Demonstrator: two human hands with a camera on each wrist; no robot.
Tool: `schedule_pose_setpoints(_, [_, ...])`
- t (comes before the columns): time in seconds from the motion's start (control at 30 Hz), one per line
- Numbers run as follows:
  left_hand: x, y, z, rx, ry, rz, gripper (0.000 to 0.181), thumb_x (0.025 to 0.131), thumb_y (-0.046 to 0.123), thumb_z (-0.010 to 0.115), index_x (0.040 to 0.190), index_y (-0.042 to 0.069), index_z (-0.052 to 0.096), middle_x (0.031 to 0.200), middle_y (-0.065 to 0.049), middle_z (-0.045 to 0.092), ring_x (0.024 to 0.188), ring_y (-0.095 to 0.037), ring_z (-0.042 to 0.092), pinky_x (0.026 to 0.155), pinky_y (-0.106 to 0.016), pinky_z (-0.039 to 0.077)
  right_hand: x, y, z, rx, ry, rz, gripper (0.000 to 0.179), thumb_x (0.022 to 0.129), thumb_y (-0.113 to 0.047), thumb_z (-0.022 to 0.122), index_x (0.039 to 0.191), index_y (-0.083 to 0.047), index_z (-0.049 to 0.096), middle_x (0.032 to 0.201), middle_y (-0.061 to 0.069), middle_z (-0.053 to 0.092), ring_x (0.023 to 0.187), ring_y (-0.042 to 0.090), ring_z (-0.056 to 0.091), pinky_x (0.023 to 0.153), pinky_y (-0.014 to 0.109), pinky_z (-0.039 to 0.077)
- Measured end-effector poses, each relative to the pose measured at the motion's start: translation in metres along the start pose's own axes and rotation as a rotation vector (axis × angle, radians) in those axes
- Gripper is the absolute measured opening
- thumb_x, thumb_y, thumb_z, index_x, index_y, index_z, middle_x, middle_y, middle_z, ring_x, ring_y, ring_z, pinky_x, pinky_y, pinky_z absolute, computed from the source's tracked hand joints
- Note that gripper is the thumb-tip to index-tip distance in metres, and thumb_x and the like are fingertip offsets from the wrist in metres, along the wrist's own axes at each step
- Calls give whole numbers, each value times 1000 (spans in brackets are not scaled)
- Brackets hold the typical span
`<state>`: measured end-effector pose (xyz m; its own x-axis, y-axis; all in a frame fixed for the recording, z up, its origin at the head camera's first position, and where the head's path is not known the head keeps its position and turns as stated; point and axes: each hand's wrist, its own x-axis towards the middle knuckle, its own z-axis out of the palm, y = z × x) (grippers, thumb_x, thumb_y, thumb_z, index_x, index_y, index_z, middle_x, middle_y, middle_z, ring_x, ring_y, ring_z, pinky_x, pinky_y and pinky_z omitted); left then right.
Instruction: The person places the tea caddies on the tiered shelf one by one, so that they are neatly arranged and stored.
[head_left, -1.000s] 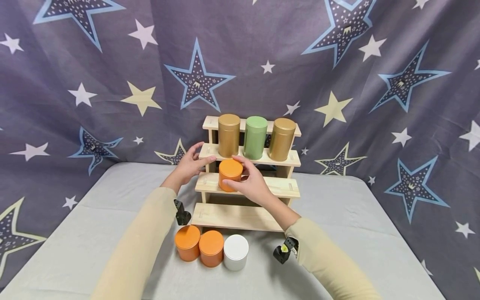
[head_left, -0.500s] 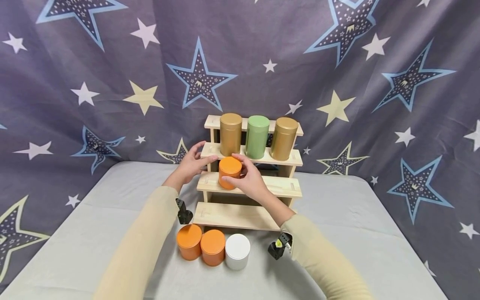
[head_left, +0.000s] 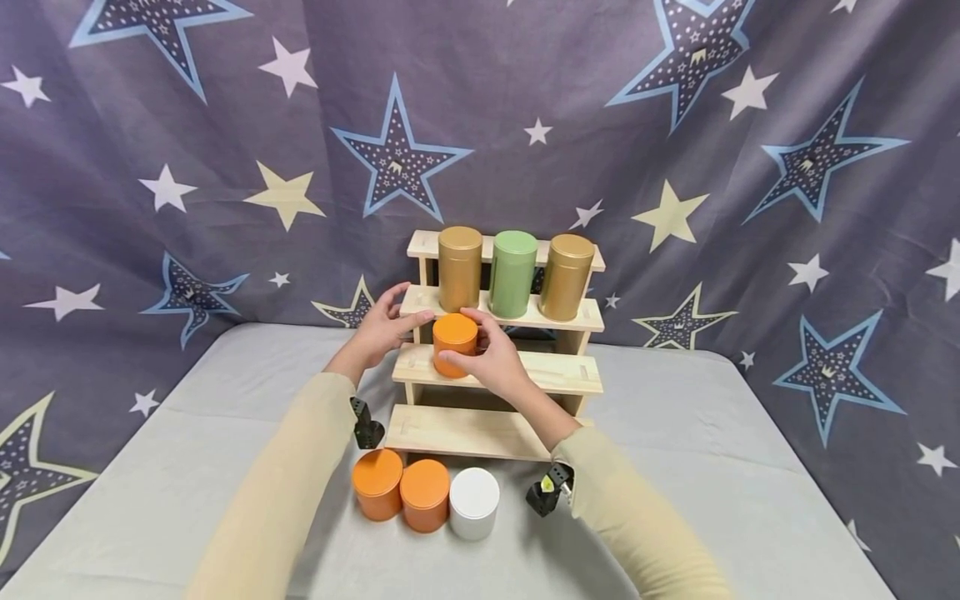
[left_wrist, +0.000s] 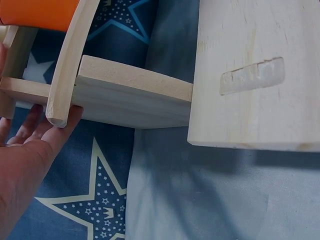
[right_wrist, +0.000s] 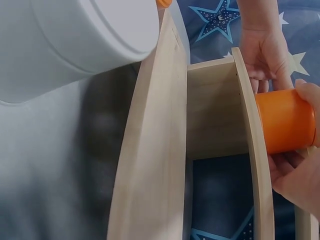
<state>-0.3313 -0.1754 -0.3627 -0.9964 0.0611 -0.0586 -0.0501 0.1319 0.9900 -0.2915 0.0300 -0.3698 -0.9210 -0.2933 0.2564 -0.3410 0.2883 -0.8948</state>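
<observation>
Room: shelf (head_left: 564, 372) right of right grip (head_left: 497, 358) | Blocked: upper left edge, left grip (head_left: 379, 328) | Front: white tin (head_left: 473, 504)

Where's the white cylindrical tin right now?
Head view: the white cylindrical tin stands on the pale grey surface in front of the tiered wooden rack, at the row's right end, beside an orange cylindrical tin.

Left wrist view crops the orange tin (left_wrist: 37, 13).

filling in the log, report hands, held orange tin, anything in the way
Left hand on wooden rack. Right hand gripping orange tin. Tin upright at second board from bottom. Three taller tins one board above, no blockage seen.
</observation>
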Motion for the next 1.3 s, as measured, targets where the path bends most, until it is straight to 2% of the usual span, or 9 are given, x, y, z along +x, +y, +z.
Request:
schedule_pose_setpoints(0.57, [-1,0,-2,22,2,-4,86,84,30,71,150,27,15,144,-18,38,127,-36,45,101,-55,40,-1,1,5,-6,0,-33,73,76,-21,78,139,-20,41,125,6,55,102,22,57,93,36,49])
schedule_pose_setpoints(1.3, [-1,-1,-1,18,-3,7,86,84,28,70,150,26,14,144,-19,38,128,-36,43,102,-55,39,1,0,-3,-7,-63,-35,70,78,-18,77,138,-17,41,120,10,57,102,23,58,91,35,50])
